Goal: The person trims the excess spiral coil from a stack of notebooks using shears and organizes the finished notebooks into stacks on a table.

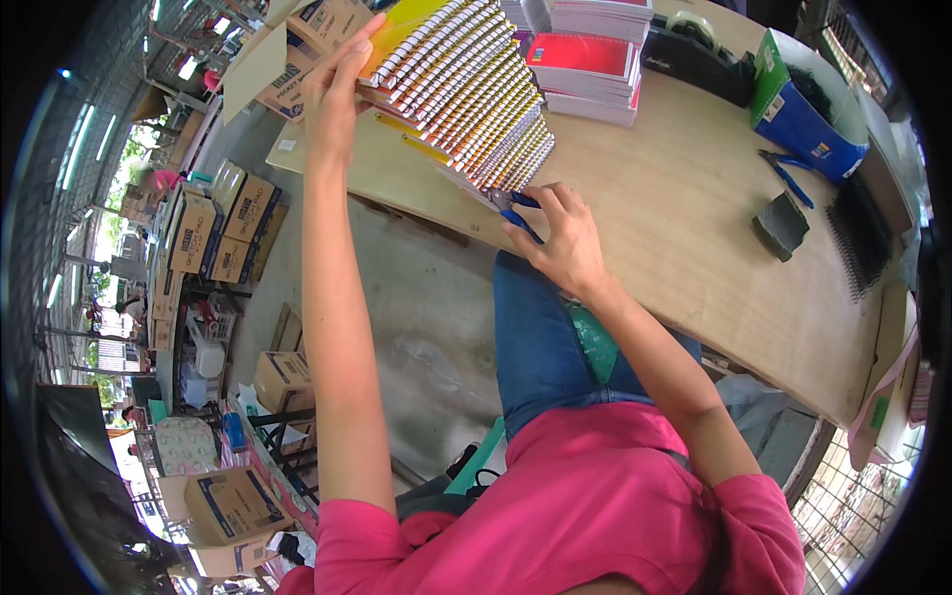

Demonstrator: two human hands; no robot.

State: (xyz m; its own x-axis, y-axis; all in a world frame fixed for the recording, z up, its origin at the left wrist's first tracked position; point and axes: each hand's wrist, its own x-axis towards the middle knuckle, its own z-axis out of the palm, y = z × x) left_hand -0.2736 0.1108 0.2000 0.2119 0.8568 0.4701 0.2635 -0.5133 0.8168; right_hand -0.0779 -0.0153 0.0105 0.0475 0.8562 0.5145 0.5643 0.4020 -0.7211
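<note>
A tall stack of wire-bound notebooks (466, 89) with yellow covers leans at the far edge of the view, its white coils facing me. My left hand (342, 84) grips the stack's left side, with a finger along the top cover. Low on the stack's right end, my right hand (565, 233) is closed around pliers (522, 220) with blue handles. Their jaws meet the coil ends of the lower notebooks; the tips are too small to make out.
On the wooden table (674, 208) are red-covered pads (585, 64), a black tape dispenser (699, 59), a blue-green box (808, 109), more blue-handled pliers (788, 177), a dark block (780, 226) and a row of black coils (861, 233). Cardboard boxes (228, 218) stand at left.
</note>
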